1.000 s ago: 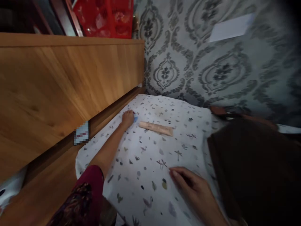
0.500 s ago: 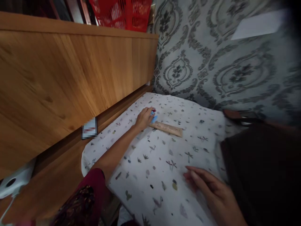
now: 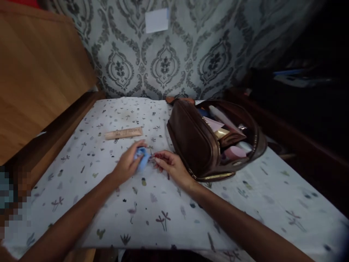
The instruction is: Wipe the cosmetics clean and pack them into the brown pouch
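Observation:
Over the middle of the printed sheet, my left hand (image 3: 127, 163) grips a small light-blue item (image 3: 143, 163) that looks soft and crumpled; its kind is not clear. Close to its right side, my right hand (image 3: 174, 168) pinches a tiny dark-red item (image 3: 157, 155), too small and blurred to name. The two hands nearly meet. Just beyond my left hand a beige squeeze tube (image 3: 124, 133) lies flat. To the right of my right hand is a brown zip bag (image 3: 192, 140), unzipped, with a pink item (image 3: 233, 153) and a gold packet (image 3: 222, 133) showing among its contents.
A white sheet with small printed motifs (image 3: 152, 214) covers the surface. The wooden cabinet (image 3: 40, 80) borders it at left. Patterned wallpaper (image 3: 165, 65) with a white paper (image 3: 157, 20) stands behind. Dark furniture (image 3: 305, 138) lies to the right.
The view has swung right, bringing the bag into full view. My left hand has drawn back from beside the tube with the blue item. My right hand has come up to it and pinches the red item.

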A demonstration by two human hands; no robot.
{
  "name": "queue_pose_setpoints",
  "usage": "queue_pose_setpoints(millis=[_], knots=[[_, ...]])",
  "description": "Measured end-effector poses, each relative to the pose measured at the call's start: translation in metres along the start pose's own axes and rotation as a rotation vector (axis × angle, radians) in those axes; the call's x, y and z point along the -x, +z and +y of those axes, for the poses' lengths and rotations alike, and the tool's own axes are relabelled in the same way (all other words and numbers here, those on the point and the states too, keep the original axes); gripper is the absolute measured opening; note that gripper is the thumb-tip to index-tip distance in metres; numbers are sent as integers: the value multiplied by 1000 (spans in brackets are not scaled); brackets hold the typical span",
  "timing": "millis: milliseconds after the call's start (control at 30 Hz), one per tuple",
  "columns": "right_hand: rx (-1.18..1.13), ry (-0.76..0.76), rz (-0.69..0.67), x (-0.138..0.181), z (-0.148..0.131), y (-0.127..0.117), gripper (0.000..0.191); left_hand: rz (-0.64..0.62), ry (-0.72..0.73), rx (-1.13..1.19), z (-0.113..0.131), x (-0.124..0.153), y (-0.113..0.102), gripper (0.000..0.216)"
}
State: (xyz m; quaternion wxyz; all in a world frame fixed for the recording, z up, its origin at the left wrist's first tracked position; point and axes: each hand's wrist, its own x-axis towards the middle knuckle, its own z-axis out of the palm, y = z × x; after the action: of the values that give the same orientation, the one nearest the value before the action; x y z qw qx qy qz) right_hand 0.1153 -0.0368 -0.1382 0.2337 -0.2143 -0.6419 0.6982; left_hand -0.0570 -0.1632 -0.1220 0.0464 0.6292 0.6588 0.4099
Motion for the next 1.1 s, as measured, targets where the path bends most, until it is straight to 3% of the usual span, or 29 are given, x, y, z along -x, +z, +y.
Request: queue_pose_setpoints(millis=[67, 133, 233, 367, 667, 900, 1100], knots=[[-41, 7, 11, -1, 1, -2, 34, 169, -152, 46, -8, -6, -10, 36], [-95, 6, 22, -1, 1, -3, 32, 238, -236, 57, -12, -9, -16, 34], [-173, 2, 37, -1, -1, -3, 33, 108, -214, 40, -9, -8, -16, 34], [-284, 19, -1, 0, -5, -2, 39, -123, -22, -18, 2, -3, -5, 38], [-215, 55, -87, 3, -10, -4, 46, -154, 195, -195, -2, 4, 4, 30], [-172, 46, -89, 5, -11, -5, 43, -199, 125, -119, 7, 0, 2, 28], [-117, -21, -77, 5, -9, -6, 35, -199, -79, -107, 4, -2, -3, 36]])
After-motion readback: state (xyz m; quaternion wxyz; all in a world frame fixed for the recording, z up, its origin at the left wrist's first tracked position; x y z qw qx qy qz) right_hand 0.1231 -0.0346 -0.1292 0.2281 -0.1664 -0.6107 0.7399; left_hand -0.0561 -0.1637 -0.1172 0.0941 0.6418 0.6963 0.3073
